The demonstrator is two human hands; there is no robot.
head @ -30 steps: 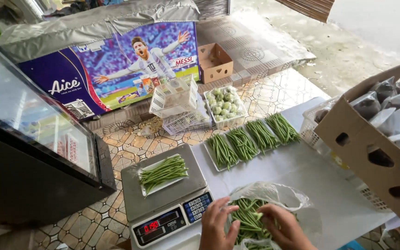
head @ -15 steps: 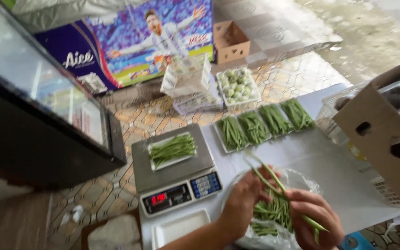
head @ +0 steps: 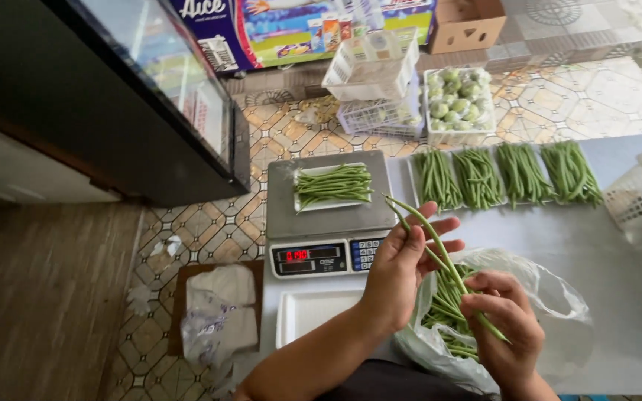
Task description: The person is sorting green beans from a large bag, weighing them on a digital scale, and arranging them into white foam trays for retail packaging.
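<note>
At the near edge of the bench [head: 596, 245] the right hand [head: 507, 330] is curled, thumb and fingers pinched around the lower ends of a few long green beans [head: 440, 256]. The beans slant up and away toward the scale, so their tips stand clear of the bag and can be seen singly. The left hand [head: 403, 267], reaching in from the near left with the forearm low across the bench edge, is loosely open: its fingers spread behind the same beans and the thumb rests against them, steadying more than gripping. Right beneath both hands lies a clear plastic bag [head: 559, 297], its mouth gaping, with more green beans inside; it sits where loose beans can be drawn straight out.

Just left of the bag an empty white foam tray [head: 313, 312] lies flat at the near edge. Behind it stands a digital scale [head: 328, 223], display facing the person, with a tray of beans [head: 334, 186] on its pan. Further back, to the right, four bean portions [head: 510, 174] lie side by side in a row on the bench. Beyond the far edge, on the tiled floor, stand white baskets [head: 377, 89], one holding round pale-green vegetables [head: 456, 96].
</note>
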